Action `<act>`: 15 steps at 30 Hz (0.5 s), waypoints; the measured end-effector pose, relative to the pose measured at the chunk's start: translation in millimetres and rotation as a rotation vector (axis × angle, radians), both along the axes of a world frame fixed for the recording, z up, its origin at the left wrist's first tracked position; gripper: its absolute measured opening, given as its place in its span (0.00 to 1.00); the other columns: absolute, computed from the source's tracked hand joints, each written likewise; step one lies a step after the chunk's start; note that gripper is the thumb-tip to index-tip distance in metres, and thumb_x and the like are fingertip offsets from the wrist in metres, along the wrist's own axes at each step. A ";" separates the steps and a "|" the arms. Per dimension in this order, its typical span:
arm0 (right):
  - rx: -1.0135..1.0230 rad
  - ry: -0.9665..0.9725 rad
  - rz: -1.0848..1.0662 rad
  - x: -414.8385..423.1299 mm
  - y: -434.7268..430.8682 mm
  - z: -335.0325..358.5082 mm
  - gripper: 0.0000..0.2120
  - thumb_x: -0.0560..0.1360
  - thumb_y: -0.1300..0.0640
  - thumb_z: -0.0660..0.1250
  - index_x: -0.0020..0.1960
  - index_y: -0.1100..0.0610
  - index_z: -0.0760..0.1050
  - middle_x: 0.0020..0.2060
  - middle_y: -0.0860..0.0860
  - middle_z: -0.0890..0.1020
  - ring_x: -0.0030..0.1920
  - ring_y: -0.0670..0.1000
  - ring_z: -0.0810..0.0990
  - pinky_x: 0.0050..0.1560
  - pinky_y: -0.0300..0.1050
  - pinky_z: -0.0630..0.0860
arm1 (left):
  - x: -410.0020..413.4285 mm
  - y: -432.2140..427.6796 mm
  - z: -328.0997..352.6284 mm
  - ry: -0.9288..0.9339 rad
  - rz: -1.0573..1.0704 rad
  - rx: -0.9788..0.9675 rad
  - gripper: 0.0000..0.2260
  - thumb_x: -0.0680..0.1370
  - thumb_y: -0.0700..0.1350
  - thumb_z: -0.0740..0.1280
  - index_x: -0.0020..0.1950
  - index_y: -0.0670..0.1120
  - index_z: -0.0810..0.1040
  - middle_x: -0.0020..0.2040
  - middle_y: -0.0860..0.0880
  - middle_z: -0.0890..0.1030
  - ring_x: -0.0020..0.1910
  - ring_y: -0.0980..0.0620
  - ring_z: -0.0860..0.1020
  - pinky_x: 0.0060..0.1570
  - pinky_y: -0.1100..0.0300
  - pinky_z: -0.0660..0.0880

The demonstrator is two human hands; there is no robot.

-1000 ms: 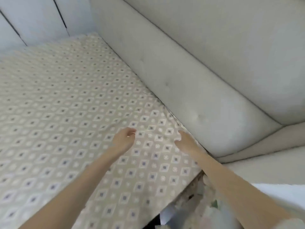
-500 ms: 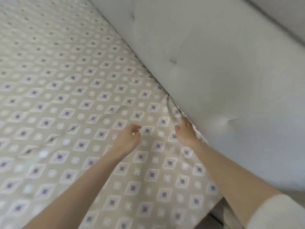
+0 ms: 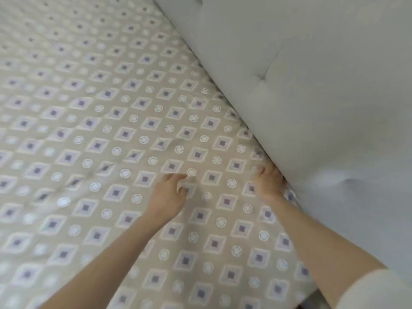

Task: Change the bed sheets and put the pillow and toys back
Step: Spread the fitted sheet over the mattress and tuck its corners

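Tucking the sheet (image 3: pixel 100 130) beside the headboard (image 3: pixel 312 85), the right hand (image 3: pixel 268 186) presses straight-fingered — the left hand (image 3: pixel 168 197), curled, hold unclear, should draw wrinkles (image 3: pixel 133 156) taut.

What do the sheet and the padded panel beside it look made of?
The sheet looks like thin woven fabric, perhaps cotton or a blend. It is matte with a faint sheen, printed with beige diamonds and rings, and it creases softly. The panel looks like upholstery over padding, smooth pale grey, either leather-like or tight cloth, with puckered tufted dimples. Blur hides any weave.
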State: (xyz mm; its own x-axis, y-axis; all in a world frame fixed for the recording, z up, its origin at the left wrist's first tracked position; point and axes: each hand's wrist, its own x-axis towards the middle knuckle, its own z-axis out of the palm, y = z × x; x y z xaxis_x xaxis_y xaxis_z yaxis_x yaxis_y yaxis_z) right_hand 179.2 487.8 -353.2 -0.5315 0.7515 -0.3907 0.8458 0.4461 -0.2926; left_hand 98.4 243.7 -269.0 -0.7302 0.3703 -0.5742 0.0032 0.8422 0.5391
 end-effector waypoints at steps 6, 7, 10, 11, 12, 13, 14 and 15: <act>0.093 -0.234 0.592 42.5 -57.6 4.2 0.30 0.82 0.51 0.49 0.75 0.43 0.32 0.76 0.54 0.34 0.74 0.65 0.33 0.70 0.72 0.40 | 34.5 -36.1 -9.7 -0.034 -0.082 -0.133 0.23 0.78 0.41 0.61 0.73 0.50 0.65 0.73 0.45 0.60 0.71 0.46 0.62 0.67 0.56 0.59; 0.061 -0.249 0.733 46.5 -69.6 7.3 0.33 0.82 0.52 0.51 0.74 0.40 0.31 0.75 0.53 0.32 0.73 0.65 0.31 0.69 0.74 0.41 | 43.9 -42.7 -12.7 -0.057 -0.089 -0.147 0.24 0.77 0.41 0.62 0.73 0.51 0.65 0.72 0.45 0.61 0.70 0.47 0.63 0.67 0.57 0.59; -0.059 -0.227 1.005 59.9 -99.1 16.5 0.40 0.77 0.56 0.61 0.74 0.35 0.36 0.74 0.46 0.30 0.74 0.61 0.30 0.68 0.73 0.40 | 78.8 -63.1 -22.7 -0.081 -0.148 -0.197 0.26 0.74 0.41 0.64 0.72 0.52 0.64 0.72 0.46 0.57 0.70 0.48 0.62 0.68 0.60 0.57; -0.064 -0.234 1.068 66.1 -104.4 19.1 0.42 0.75 0.58 0.62 0.74 0.34 0.39 0.74 0.44 0.30 0.75 0.60 0.31 0.68 0.73 0.40 | 91.0 -70.0 -26.6 -0.074 -0.173 -0.215 0.28 0.74 0.41 0.65 0.73 0.53 0.62 0.72 0.46 0.54 0.70 0.46 0.61 0.68 0.59 0.58; -0.056 -0.239 1.110 75.0 -107.4 21.0 0.43 0.74 0.59 0.63 0.74 0.34 0.40 0.74 0.43 0.30 0.75 0.59 0.32 0.68 0.73 0.41 | 104.0 -76.3 -29.3 -0.071 -0.194 -0.229 0.31 0.73 0.41 0.65 0.74 0.54 0.60 0.73 0.46 0.51 0.70 0.44 0.59 0.67 0.58 0.60; -0.033 -0.242 1.139 85.1 -107.6 22.4 0.44 0.72 0.58 0.64 0.74 0.33 0.40 0.73 0.42 0.28 0.75 0.59 0.32 0.68 0.73 0.42 | 116.8 -81.6 -31.7 -0.064 -0.214 -0.237 0.32 0.73 0.41 0.65 0.75 0.55 0.57 0.74 0.47 0.49 0.71 0.43 0.57 0.67 0.57 0.61; -0.005 -0.252 1.154 96.8 -105.7 23.3 0.46 0.71 0.57 0.65 0.73 0.32 0.38 0.71 0.41 0.25 0.75 0.58 0.32 0.68 0.72 0.44 | 129.8 -85.6 -34.1 -0.060 -0.237 -0.234 0.33 0.73 0.42 0.65 0.75 0.56 0.56 0.75 0.48 0.48 0.72 0.43 0.54 0.67 0.57 0.63; 0.016 -0.282 1.153 111.7 -104.1 24.1 0.47 0.71 0.55 0.67 0.72 0.31 0.36 0.69 0.40 0.23 0.75 0.58 0.32 0.68 0.71 0.46 | 144.4 -89.1 -35.2 -0.059 -0.261 -0.222 0.33 0.74 0.43 0.64 0.76 0.56 0.55 0.75 0.49 0.48 0.73 0.44 0.53 0.66 0.58 0.63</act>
State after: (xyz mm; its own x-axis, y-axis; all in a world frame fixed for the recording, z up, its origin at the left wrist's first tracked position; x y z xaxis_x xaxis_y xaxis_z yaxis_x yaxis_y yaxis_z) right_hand 290.8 383.7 -329.1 -0.7945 -0.1087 -0.5975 -0.0242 0.9887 -0.1477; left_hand 242.9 154.6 -304.1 -0.5907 0.4016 -0.6998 0.2083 0.9138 0.3486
